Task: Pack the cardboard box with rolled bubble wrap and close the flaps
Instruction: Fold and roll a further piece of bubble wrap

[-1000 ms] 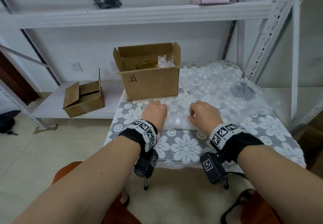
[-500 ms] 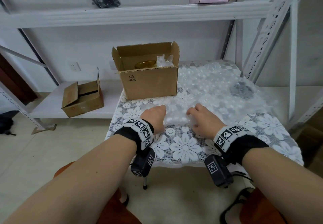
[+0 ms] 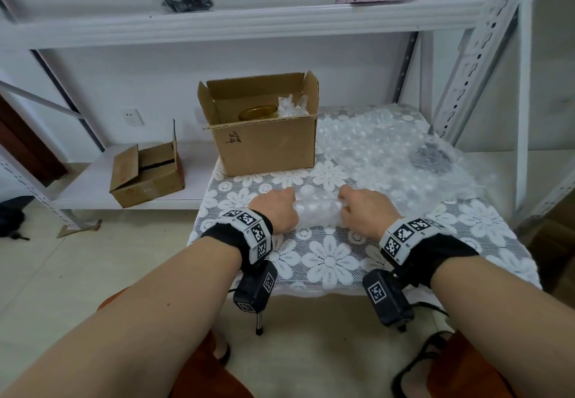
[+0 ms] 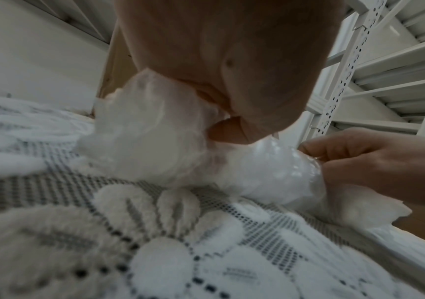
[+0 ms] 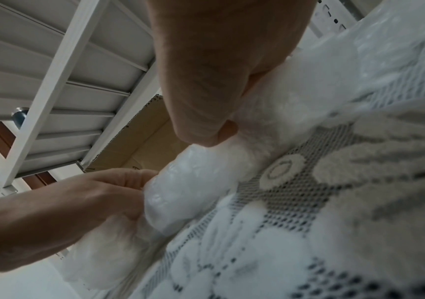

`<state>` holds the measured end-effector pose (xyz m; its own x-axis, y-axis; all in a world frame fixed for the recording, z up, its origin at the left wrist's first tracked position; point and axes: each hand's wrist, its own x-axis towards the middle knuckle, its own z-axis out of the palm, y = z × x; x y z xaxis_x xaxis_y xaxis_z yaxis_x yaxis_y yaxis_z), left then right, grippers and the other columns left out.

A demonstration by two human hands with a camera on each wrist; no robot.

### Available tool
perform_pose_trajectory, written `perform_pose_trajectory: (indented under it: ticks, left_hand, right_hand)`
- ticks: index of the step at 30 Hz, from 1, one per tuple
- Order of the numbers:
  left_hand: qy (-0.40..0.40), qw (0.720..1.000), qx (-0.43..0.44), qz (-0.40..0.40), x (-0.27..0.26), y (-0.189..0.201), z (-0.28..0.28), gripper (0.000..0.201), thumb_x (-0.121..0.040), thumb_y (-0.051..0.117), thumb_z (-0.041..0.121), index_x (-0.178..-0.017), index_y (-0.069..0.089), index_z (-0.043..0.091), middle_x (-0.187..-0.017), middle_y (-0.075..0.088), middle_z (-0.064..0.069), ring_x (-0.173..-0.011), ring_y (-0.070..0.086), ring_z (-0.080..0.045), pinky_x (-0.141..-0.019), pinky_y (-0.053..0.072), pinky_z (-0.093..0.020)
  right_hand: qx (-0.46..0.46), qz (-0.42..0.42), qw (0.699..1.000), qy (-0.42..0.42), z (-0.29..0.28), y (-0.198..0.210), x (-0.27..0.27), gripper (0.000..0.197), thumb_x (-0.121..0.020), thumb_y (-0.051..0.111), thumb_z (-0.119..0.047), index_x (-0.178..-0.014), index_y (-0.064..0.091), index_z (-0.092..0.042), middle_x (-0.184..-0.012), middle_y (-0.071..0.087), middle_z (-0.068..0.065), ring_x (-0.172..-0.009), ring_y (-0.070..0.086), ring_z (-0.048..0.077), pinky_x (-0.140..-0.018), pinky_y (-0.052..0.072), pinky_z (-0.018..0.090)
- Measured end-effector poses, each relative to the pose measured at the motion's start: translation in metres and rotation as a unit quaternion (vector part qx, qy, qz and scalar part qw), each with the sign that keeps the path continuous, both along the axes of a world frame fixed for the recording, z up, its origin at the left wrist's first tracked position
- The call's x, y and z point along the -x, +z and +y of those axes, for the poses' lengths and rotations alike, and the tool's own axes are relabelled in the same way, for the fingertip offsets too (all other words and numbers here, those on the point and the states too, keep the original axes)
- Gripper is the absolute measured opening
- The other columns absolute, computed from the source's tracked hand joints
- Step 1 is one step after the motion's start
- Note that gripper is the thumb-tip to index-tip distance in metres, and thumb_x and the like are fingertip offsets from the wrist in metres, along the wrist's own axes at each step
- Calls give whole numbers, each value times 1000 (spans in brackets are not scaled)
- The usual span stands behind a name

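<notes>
On the lace-covered table [image 3: 329,261], left hand [image 3: 275,211] and right hand [image 3: 364,211] clutch the bubble wrap roll [image 3: 315,211] at either end, the open cardboard box [image 3: 264,145] (gold lid [image 3: 258,113] inside) just behind, loose bubble wrap sheet [image 3: 373,149] sprawling to its right.

Bare lace tablecloth [image 3: 326,261]: lower centre of the head view, open for a hand. Cardboard box [image 3: 267,145]: upper centre, top open, flaps upright, a gold tin [image 3: 258,113] and wrap inside. Loose bubble wrap sheet [image 3: 382,149]: covers the table right of the box. Shelf upright [image 3: 466,55]: blocks the upper right; shelf board [image 3: 217,21] overhead.
</notes>
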<state>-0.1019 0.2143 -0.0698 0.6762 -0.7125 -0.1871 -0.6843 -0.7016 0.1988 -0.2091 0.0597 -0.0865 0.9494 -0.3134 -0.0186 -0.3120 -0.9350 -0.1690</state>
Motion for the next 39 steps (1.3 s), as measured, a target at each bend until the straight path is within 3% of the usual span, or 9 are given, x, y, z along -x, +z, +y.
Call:
perform_pose_trajectory:
  ticks: [7, 12, 15, 19, 22, 26, 30, 35, 39]
  left_hand:
    - [25, 999, -5, -21, -6, -10, -2, 29, -89, 45, 11, -117, 48, 11, -103, 60, -5, -90, 59, -22, -76, 52, -32]
    - [-31, 967, 147, -207, -14, -16, 5, 32, -83, 57, 0, -112, 58, 15, -112, 59, -3, -103, 48, -20, -88, 39, -26]
    - [-63, 960, 216, -169, -10, -12, 2, 38, -85, 52, -2, -119, 57, 16, -118, 56, -1, -108, 49, -18, -87, 39, -22]
    - [-74, 983, 149, -80, -3, -16, 0, 42, -86, 55, 16, -127, 50, 21, -123, 51, -1, -111, 49, -17, -87, 41, -24]
    - [-71, 989, 114, -55, -5, -19, 3, 52, -82, 61, 25, -132, 45, 23, -121, 51, -1, -112, 48, -18, -93, 42, -31]
    - [-60, 993, 86, -46, -7, -25, 1, 63, -84, 60, 10, -141, 36, 20, -126, 49, -4, -119, 45, -20, -98, 42, -33]
    - [-66, 989, 41, -126, -11, -33, -2, 57, -82, 57, 3, -137, 43, 12, -127, 53, -4, -120, 42, -21, -104, 35, -31]
    - [-22, 982, -61, -175, -17, -37, -2, 57, -81, 58, 12, -136, 45, 12, -146, 39, -10, -141, 23, -28, -119, 12, -42]
    - [-3, 987, -25, -157, -21, -36, 1, 39, -87, 52, 11, -125, 50, 11, -127, 54, -9, -123, 43, -27, -110, 32, -40]
  right_hand:
    - [-4, 15, 1000, -14, -2, -4, -3, 19, -95, 35, -21, -103, 51, -15, -83, 60, 0, -72, 58, 18, -69, 52, 32]
    - [-17, 31, 999, -24, -4, -6, -3, 20, -95, 33, -21, -105, 49, -15, -83, 58, 0, -74, 57, 19, -67, 48, 31]
    - [-8, 37, 998, -40, -7, -7, -4, 20, -93, 33, -20, -102, 49, -14, -77, 53, -2, -72, 56, 20, -63, 44, 29]
    - [-4, 21, 997, -67, -11, -8, -2, 20, -93, 38, -21, -106, 50, -12, -81, 55, 1, -74, 56, 21, -60, 41, 29]
    - [41, -40, 997, -61, -13, -11, -1, 28, -93, 44, -20, -118, 50, -9, -106, 59, 8, -95, 55, 25, -79, 46, 34]
    - [39, -99, 994, 2, -6, -9, 0, 26, -96, 40, -22, -119, 50, -12, -116, 57, 7, -101, 50, 21, -88, 43, 34]
    - [-26, 20, 999, 29, 1, -11, 3, 49, -96, 38, -44, -135, 39, -15, -133, 50, 8, -119, 47, 23, -103, 38, 41]
    - [6, 50, 999, 14, -3, -16, 4, 46, -94, 48, -38, -132, 39, -13, -134, 47, 6, -120, 44, 23, -100, 41, 40]
    - [10, 41, 999, -20, 0, -9, 1, 43, -94, 50, -40, -124, 47, -10, -123, 50, 8, -112, 46, 25, -91, 44, 38]
